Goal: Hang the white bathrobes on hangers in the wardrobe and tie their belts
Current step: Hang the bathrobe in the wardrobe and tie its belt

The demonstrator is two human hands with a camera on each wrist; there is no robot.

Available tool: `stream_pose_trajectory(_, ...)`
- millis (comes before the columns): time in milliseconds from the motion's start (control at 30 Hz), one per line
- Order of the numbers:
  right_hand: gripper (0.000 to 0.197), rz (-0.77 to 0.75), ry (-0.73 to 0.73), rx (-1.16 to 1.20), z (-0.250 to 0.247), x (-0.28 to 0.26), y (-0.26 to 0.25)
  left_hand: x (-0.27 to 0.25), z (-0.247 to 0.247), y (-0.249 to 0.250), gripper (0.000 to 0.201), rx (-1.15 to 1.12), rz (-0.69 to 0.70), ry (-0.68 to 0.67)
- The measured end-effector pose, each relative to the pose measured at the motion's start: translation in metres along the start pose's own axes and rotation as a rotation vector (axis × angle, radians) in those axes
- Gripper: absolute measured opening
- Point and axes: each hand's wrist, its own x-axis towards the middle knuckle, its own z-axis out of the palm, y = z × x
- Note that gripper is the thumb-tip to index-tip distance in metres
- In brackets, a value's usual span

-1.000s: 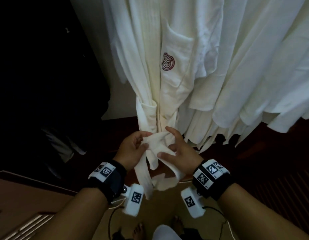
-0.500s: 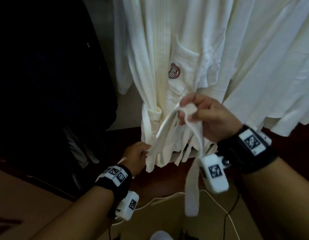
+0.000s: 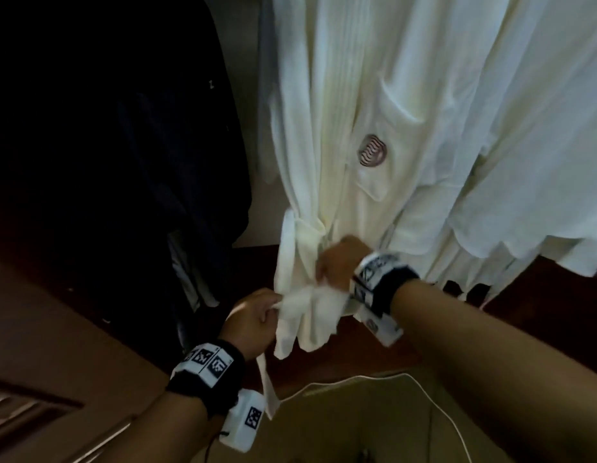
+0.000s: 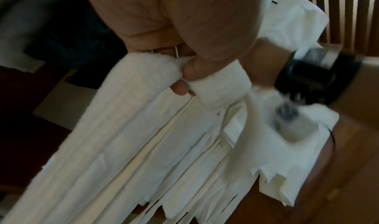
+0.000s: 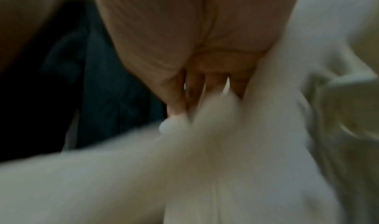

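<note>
Dark wardrobe's already got the white waffle-fabric bathrobes [image 3: 407,128] hanging up, so what's left looks like the soft white cloth belt [image 3: 310,297], with left hand [image 3: 253,324] and right hand [image 3: 337,265] both gripping it mid-knot at the front robe's waist.

Bathrobe: a white bathrobe [image 3: 330,135] hangs in front, gathered tight at the waist, with a breast pocket [image 3: 387,145] carrying a round dark-red emblem [image 3: 372,151].
Other robes: more white bathrobes [image 3: 511,121] hang just beside it on the right, hems overlapping.
Belt: the white belt [image 3: 310,300] is bunched between both hands; one end trails down past the left wrist.
Left hand: the left hand [image 3: 253,324] pinches the belt at its left side, fingers curled.
Right hand: the right hand [image 3: 339,262] grips the belt against the robe's front, fingers curled; blurred.
Dark garment: a dark garment [image 3: 177,145] hangs left of the robe.
Cable: a white cable [image 3: 420,385] lies on the floor.
</note>
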Motion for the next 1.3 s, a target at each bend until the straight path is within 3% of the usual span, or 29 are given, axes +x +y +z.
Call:
stream_pose_trajectory(33, 0.028, -0.015, -0.117, -0.095, 0.017, -0.005, -0.009, 0.000, 0.000, -0.001, 0.032, 0.028, -0.008, -0.019)
stream_pose_trajectory(100, 0.026, -0.006, -0.280, 0.016, 0.033, -0.015, -0.023, 0.004, 0.002, -0.004, 0.031, 0.107, 0.004, -0.099)
stream_pose_trajectory(167, 0.027, 0.033, -0.322, 0.274, 0.038, -0.019, -0.023, 0.010, 0.004, -0.004, 0.028, 0.131, 0.009, -0.143)
stream_pose_trajectory(200, 0.028, 0.062, -0.272, 0.435, 0.039, -0.020, -0.019, 0.011, 0.005, -0.004, 0.028, 0.118, 0.013, -0.151)
stream_pose_trajectory(267, 0.024, 0.078, 0.019, 0.750, 0.039, -0.024, -0.008, 0.009, 0.007, -0.003, 0.030, 0.082, 0.029, -0.146)
stream_pose_trajectory(333, 0.021, 0.117, 0.472, 0.984, 0.036, -0.036, 0.006, 0.007, 0.009, -0.001, 0.030, 0.076, 0.044, -0.142)
stream_pose_trajectory(400, 0.017, 0.186, 0.814, 0.998, 0.038, -0.054, 0.016, 0.008, 0.010, 0.002, 0.030, 0.083, 0.054, -0.132)
stream_pose_trajectory(433, 0.019, 0.260, 0.884, 0.952, 0.044, -0.062, 0.020, 0.009, 0.010, 0.003, 0.031, 0.070, 0.062, -0.132)
stream_pose_trajectory(467, 0.024, 0.345, 0.883, 0.929, 0.052, -0.069, 0.021, 0.009, 0.011, 0.005, 0.031, 0.033, 0.080, -0.129)
stream_pose_trajectory(500, 0.031, 0.422, 0.783, 0.990, 0.062, -0.072, 0.019, 0.009, 0.012, 0.007, 0.031, -0.014, 0.100, -0.124)
stream_pose_trajectory(600, 0.043, 0.501, 0.224, 1.517, 0.081, -0.078, 0.004, 0.007, 0.018, 0.015, 0.031, -0.080, 0.148, -0.126)
stream_pose_trajectory(633, 0.041, 0.494, 0.120, 1.694, 0.083, -0.080, -0.003, 0.007, 0.019, 0.016, 0.031, -0.076, 0.145, -0.131)
stream_pose_trajectory(667, 0.038, 0.487, 0.117, 1.818, 0.082, -0.083, -0.008, 0.006, 0.020, 0.015, 0.031, -0.067, 0.137, -0.134)
stream_pose_trajectory(800, 0.016, 0.445, 0.389, 2.012, 0.068, -0.092, -0.014, 0.003, 0.019, 0.010, 0.029, -0.047, 0.108, -0.123)
stream_pose_trajectory(833, 0.016, 0.429, 0.392, 1.940, 0.069, -0.090, -0.013, 0.001, 0.018, 0.010, 0.030, -0.052, 0.105, -0.122)
stream_pose_trajectory(900, 0.019, 0.430, 0.281, 1.529, 0.073, -0.085, -0.009, 0.000, 0.015, 0.014, 0.031, -0.074, 0.107, -0.120)
stream_pose_trajectory(967, 0.047, 0.397, 0.133, 1.146, 0.075, -0.083, -0.010, 0.003, 0.012, 0.021, 0.027, -0.130, 0.117, -0.153)
stream_pose_trajectory(1000, 0.063, 0.335, 0.081, 1.111, 0.074, -0.081, -0.012, 0.005, 0.010, 0.026, 0.025, -0.158, 0.120, -0.175)
stream_pose_trajectory(1033, 0.067, 0.263, 0.048, 1.197, 0.068, -0.082, -0.016, 0.008, 0.009, 0.031, 0.023, -0.184, 0.118, -0.182)
stream_pose_trajectory(1100, 0.047, 0.116, 0.049, 1.463, 0.058, -0.083, -0.025, 0.016, 0.001, 0.043, 0.022, -0.261, 0.104, -0.168)
stream_pose_trajectory(1167, 0.023, 0.092, 0.200, 1.501, 0.048, -0.084, -0.027, 0.025, -0.008, 0.055, 0.022, -0.297, 0.102, -0.126)
stream_pose_trajectory(1300, 0.033, 0.151, 0.311, 1.449, 0.030, -0.085, -0.001, 0.051, -0.029, 0.061, 0.014, -0.070, 0.131, -0.024)
